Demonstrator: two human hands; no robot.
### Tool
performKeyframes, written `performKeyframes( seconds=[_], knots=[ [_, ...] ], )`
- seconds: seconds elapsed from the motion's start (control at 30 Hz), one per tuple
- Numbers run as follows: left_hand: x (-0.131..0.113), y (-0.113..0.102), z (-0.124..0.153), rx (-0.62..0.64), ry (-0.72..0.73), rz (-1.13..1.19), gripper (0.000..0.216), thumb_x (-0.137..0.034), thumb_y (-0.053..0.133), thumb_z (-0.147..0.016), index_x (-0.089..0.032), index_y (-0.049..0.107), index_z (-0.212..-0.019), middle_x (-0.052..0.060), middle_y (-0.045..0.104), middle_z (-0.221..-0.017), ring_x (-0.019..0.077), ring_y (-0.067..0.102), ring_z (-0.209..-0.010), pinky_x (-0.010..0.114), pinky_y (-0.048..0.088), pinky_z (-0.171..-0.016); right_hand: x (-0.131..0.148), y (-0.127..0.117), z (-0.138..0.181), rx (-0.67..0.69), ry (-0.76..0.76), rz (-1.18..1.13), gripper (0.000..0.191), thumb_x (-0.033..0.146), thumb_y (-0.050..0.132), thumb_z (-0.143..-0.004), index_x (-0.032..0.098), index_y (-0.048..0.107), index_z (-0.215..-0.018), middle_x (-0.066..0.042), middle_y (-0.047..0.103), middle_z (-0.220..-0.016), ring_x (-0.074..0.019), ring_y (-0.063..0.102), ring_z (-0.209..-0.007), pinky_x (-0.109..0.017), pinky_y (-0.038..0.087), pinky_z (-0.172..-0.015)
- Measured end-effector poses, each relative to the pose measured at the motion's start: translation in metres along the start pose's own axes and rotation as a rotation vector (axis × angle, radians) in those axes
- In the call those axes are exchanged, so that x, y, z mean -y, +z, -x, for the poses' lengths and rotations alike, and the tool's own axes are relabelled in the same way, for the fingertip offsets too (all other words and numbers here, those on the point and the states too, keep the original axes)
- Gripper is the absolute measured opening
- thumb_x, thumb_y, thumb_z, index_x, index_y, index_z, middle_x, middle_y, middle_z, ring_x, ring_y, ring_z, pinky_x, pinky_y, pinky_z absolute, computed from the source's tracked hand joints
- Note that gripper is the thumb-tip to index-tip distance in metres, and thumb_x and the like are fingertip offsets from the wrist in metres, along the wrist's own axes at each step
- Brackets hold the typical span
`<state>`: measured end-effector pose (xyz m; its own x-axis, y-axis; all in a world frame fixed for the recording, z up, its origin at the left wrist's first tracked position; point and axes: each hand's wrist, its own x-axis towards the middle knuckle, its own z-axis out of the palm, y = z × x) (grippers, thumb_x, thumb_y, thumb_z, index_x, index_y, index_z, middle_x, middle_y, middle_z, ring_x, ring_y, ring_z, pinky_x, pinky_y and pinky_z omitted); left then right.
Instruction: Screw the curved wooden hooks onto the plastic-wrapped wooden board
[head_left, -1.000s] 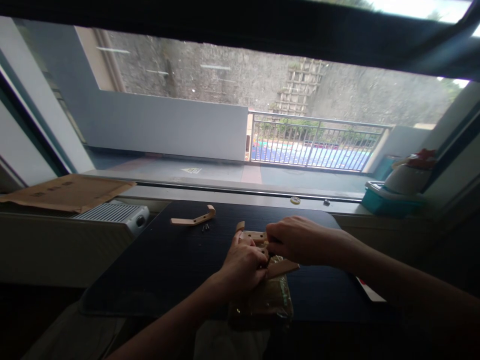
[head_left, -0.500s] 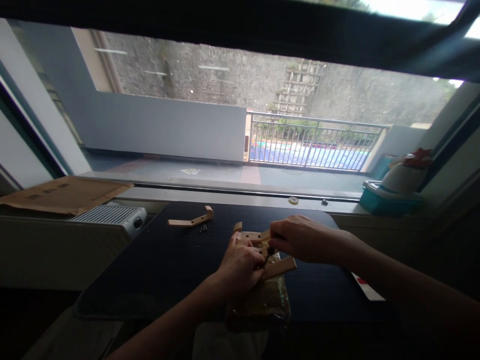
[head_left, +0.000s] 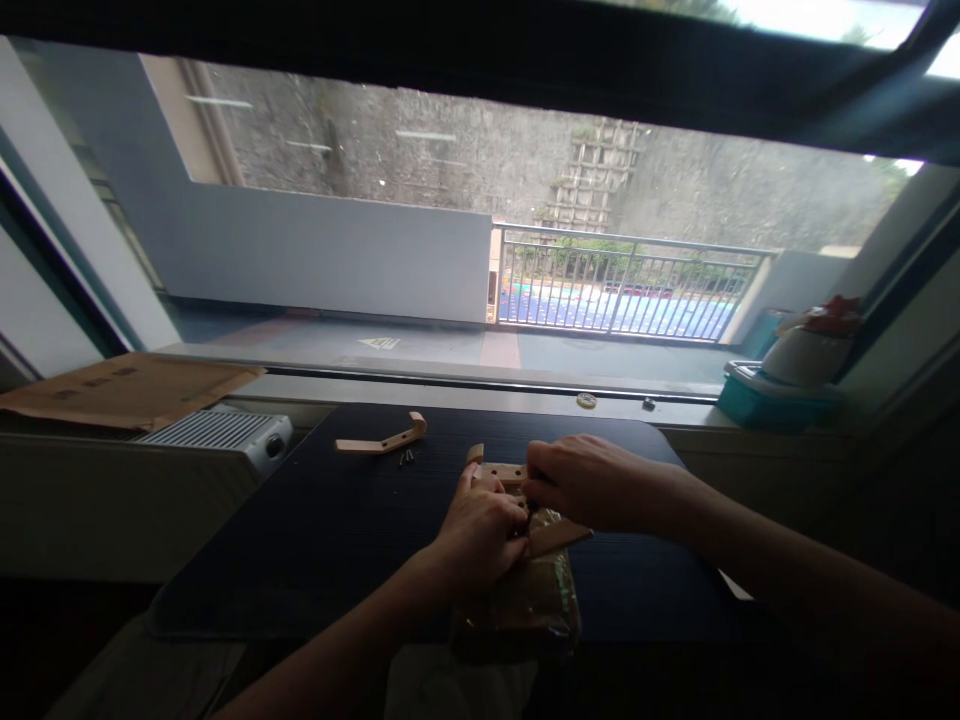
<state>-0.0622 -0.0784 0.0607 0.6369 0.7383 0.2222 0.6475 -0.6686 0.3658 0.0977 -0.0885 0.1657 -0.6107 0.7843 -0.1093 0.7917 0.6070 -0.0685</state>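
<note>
My left hand [head_left: 482, 530] is closed around a pale wooden piece [head_left: 560, 538], pressing it down on a brown block wrapped in clear film [head_left: 529, 605]. A similar wooden piece with dark holes [head_left: 504, 473] lies just beyond, partly under my fingers. Closed above them, my right hand [head_left: 585, 482] grips a dark, thin tool that looks like a screwdriver [head_left: 532, 512]. Its tip points down by my left fingertips, and the contact point is hidden. Farther left, a bent wooden hook piece with holes [head_left: 397, 438] lies beside several small screws [head_left: 406, 457].
The dark table [head_left: 300, 560] stands against the windowsill. A roll of tape [head_left: 586, 401] and a small metallic object [head_left: 649, 404] sit on the sill. Right of them is a teal box [head_left: 772, 400]. Brown cardboard [head_left: 135, 388] lies over the radiator [head_left: 225, 435] at left.
My right hand has shifted slightly left and rotated, covering more of the screwdriver and the wooden piece. My left hand stays in place.
</note>
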Motion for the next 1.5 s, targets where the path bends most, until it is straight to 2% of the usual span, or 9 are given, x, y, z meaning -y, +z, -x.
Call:
performKeyframes(
  seconds=[0.13, 0.33, 0.6, 0.9, 1.0, 1.13, 1.27, 1.33, 1.5],
  knots=[
    [-0.001, -0.001, 0.0, 0.007, -0.007, 0.014, 0.015, -0.028, 0.059, -0.074, -0.022, 0.066, -0.062, 0.0, 0.066, -0.073, 0.0228, 0.053, -0.096, 0.056, 0.014, -0.103, -0.006, -0.002, 0.001, 0.001, -0.014, -0.091, 0.023, 0.033, 0.045, -0.087, 0.017, 0.055, -0.101, -0.002, 0.061, -0.074, -0.0117, 0.049, -0.059, -0.024, 0.029, -0.052],
    [0.003, 0.003, 0.001, -0.018, 0.022, 0.015, 0.018, -0.028, 0.057, -0.075, -0.022, 0.065, -0.06, -0.001, 0.065, -0.067, 0.0218, 0.053, -0.095, 0.055, 0.01, -0.105, -0.01, 0.007, 0.001, -0.043, -0.048, -0.196, 0.023, 0.033, 0.039, -0.09, 0.016, 0.055, -0.093, -0.002, 0.059, -0.072, -0.0106, 0.048, -0.059, -0.022, 0.031, -0.053],
    [0.012, 0.004, 0.001, 0.019, 0.054, 0.027, 0.017, -0.017, 0.052, -0.073, -0.021, 0.064, -0.062, -0.001, 0.063, -0.066, 0.0179, 0.055, -0.087, 0.055, 0.01, -0.105, -0.009, 0.008, 0.006, -0.049, -0.021, -0.161, 0.023, 0.034, 0.037, -0.091, 0.016, 0.051, -0.089, -0.001, 0.057, -0.069, -0.0101, 0.046, -0.056, -0.023, 0.029, -0.052],
    [0.002, 0.001, 0.002, -0.006, 0.011, 0.019, 0.013, -0.029, 0.06, -0.073, -0.023, 0.067, -0.064, 0.0, 0.067, -0.077, 0.0219, 0.053, -0.095, 0.054, 0.012, -0.103, -0.008, 0.009, 0.009, -0.059, -0.032, -0.157, 0.02, 0.032, 0.036, -0.092, 0.017, 0.049, -0.086, 0.0, 0.055, -0.067, -0.0094, 0.043, -0.055, -0.023, 0.026, -0.051],
    [0.002, 0.002, 0.002, -0.013, 0.016, 0.014, 0.019, -0.031, 0.057, -0.076, -0.022, 0.066, -0.062, 0.0, 0.066, -0.074, 0.0213, 0.053, -0.093, 0.054, 0.012, -0.103, -0.006, 0.011, 0.009, -0.075, -0.04, -0.152, 0.019, 0.031, 0.037, -0.091, 0.018, 0.048, -0.085, 0.0, 0.055, -0.067, -0.0097, 0.043, -0.056, -0.023, 0.026, -0.051],
    [0.003, 0.004, 0.002, 0.005, 0.036, 0.01, 0.019, -0.026, 0.056, -0.076, -0.02, 0.062, -0.058, -0.003, 0.064, -0.063, 0.0184, 0.055, -0.087, 0.053, 0.009, -0.104, -0.002, 0.018, 0.01, -0.109, -0.053, -0.15, 0.02, 0.031, 0.036, -0.092, 0.018, 0.048, -0.082, 0.0, 0.055, -0.067, -0.0099, 0.042, -0.056, -0.024, 0.025, -0.051],
    [0.002, 0.002, 0.0, 0.025, 0.031, -0.011, 0.017, -0.025, 0.059, -0.073, -0.02, 0.062, -0.057, -0.003, 0.064, -0.062, 0.0183, 0.055, -0.084, 0.054, 0.012, -0.103, -0.003, 0.02, 0.011, -0.14, 0.053, -0.146, 0.023, 0.032, 0.036, -0.091, 0.017, 0.052, -0.084, -0.001, 0.056, -0.067, -0.0108, 0.044, -0.057, -0.024, 0.025, -0.052],
    [0.001, 0.0, -0.001, 0.048, 0.024, -0.022, 0.015, -0.026, 0.06, -0.073, -0.021, 0.063, -0.059, -0.002, 0.064, -0.063, 0.0196, 0.055, -0.086, 0.054, 0.015, -0.102, -0.007, 0.016, 0.013, -0.117, 0.081, -0.151, 0.02, 0.033, 0.041, -0.089, 0.018, 0.055, -0.089, -0.001, 0.058, -0.069, -0.0119, 0.047, -0.059, -0.024, 0.026, -0.053],
    [0.001, -0.001, -0.002, 0.059, 0.016, -0.023, 0.016, -0.024, 0.059, -0.074, -0.021, 0.064, -0.06, -0.002, 0.064, -0.063, 0.0193, 0.056, -0.086, 0.054, 0.013, -0.103, -0.013, 0.008, 0.015, -0.044, -0.019, -0.16, 0.014, 0.023, 0.047, -0.083, 0.019, 0.058, -0.09, -0.002, 0.06, -0.075, -0.0127, 0.051, -0.065, -0.023, 0.029, -0.056]
  ],
)
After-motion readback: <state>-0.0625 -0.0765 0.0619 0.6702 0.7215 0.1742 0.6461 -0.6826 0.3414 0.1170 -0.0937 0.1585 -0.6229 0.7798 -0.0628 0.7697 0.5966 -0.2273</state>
